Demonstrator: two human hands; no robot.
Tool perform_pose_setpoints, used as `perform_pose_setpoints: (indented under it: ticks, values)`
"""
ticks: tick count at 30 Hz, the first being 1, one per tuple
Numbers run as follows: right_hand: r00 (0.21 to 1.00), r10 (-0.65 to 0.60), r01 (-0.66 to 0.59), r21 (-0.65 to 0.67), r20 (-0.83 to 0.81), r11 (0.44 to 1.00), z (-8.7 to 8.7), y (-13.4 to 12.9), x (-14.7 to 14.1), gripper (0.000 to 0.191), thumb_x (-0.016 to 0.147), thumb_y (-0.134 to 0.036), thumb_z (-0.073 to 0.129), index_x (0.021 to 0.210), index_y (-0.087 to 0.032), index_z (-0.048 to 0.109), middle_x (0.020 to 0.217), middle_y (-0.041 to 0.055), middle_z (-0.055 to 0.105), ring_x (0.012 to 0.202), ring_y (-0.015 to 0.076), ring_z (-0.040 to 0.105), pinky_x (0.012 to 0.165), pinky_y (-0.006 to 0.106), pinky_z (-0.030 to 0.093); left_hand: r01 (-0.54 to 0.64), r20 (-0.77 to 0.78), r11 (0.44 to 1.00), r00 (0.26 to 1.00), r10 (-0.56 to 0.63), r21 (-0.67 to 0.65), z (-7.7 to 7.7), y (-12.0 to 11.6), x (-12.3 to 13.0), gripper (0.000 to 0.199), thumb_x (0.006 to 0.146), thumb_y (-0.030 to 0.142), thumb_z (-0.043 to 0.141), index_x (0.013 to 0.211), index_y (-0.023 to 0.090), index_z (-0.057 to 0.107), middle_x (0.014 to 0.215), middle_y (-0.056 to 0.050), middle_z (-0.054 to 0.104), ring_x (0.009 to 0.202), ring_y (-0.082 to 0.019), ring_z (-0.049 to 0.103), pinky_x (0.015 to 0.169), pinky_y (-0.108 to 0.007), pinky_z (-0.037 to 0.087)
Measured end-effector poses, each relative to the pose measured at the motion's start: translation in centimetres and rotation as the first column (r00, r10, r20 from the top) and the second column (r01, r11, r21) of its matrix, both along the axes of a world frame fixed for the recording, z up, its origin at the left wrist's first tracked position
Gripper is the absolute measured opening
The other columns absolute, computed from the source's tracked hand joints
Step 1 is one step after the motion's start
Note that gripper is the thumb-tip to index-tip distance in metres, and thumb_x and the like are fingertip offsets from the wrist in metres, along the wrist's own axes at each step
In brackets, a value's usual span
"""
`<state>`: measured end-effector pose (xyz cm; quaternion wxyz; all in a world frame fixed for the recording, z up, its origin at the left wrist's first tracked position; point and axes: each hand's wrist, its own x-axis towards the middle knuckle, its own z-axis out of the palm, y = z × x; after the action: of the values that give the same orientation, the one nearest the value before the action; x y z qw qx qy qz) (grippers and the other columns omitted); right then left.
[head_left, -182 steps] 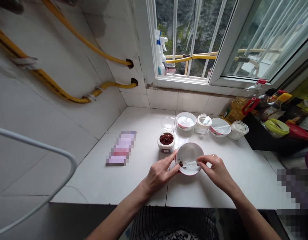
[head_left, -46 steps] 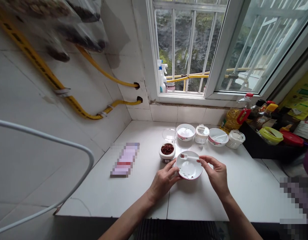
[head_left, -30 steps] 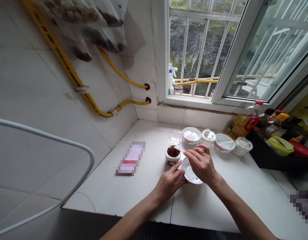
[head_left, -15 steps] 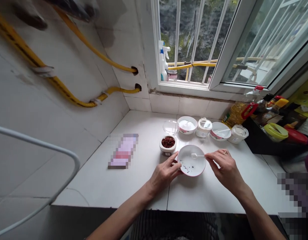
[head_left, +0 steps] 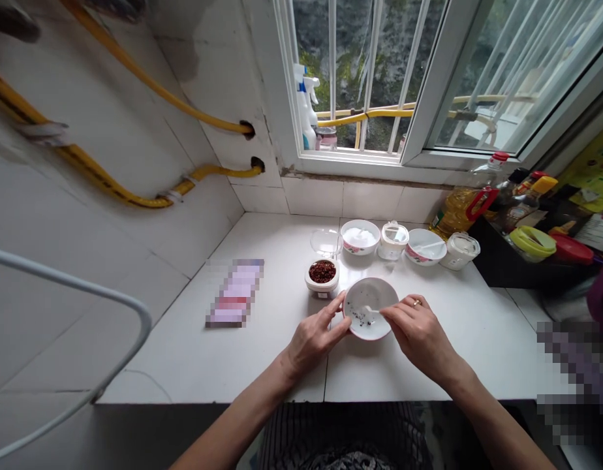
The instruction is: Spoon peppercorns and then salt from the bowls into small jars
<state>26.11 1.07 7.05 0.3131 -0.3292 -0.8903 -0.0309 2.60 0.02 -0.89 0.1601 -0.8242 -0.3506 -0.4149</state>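
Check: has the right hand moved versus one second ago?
Yes: the right hand has moved right, away from the jar of red flakes; its spoon, then at that jar's mouth, is now inside the bowl.

Left fingers (head_left: pixel 333 307) parted in a curve — right fingers (head_left: pixel 399 318) pinched together.

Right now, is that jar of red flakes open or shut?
Open. The jar shows its red flakes uncovered, with the clear lid back behind them.
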Motion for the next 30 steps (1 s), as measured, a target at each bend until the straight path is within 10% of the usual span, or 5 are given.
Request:
perform_pose_setpoints:
  ticks: [10, 19, 30]
  values:
    - [0.993, 0.12, -0.121, -0.041, -0.004, 0.992, -0.8, 0.7, 0.1, 0.028, 0.09, 0.001, 0.045, 0.097, -0.016, 0.066, 0.081, 0.0057, 0.075, 0.069, 0.0164, 0.06, 0.076, 0.033, 0.044, 0.006, -0.048, 1.0, 0.999, -0.005, 0.008, -0.1, -0.1, -0.2, 0.013, 0.092, 0.008, 0.055, 0.1, 0.016, 0.062, 0.144, -0.022, 0.05, 0.094, -0.021, 0.073, 0.071, -0.028, 0.06]
    - [0.995, -0.062, 0.08, -0.278, 0.074, 0.957, -0.2, 0.3, 2.2, 0.024, 0.094, -0.01, 0.048, 0.087, -0.019, 0.07, 0.072, 0.0055, 0.072, 0.066, 0.0194, 0.063, 0.071, 0.035, 0.047, 0.003, -0.074, 1.0, 0.997, -0.002, 0.009, 0.4, -0.2, -0.1, 0.015, 0.093, 0.006, 0.053, 0.099, 0.016, 0.062, 0.146, -0.022, 0.048, 0.094, -0.021, 0.073, 0.071, -0.029, 0.06]
    - [0.872, -0.363, 0.157, -0.514, -0.328, 0.843, -2.6, 0.0, -1.5, 0.017, 0.089, -0.024, 0.061, 0.092, -0.026, 0.078, 0.078, 0.0021, 0.079, 0.078, 0.0234, 0.069, 0.073, 0.036, 0.051, 0.009, -0.091, 1.0, 0.996, -0.007, 0.029, 0.6, -0.6, -0.2, 0.017, 0.091, 0.005, 0.056, 0.102, 0.015, 0.064, 0.15, -0.023, 0.042, 0.105, -0.023, 0.07, 0.077, -0.028, 0.06]
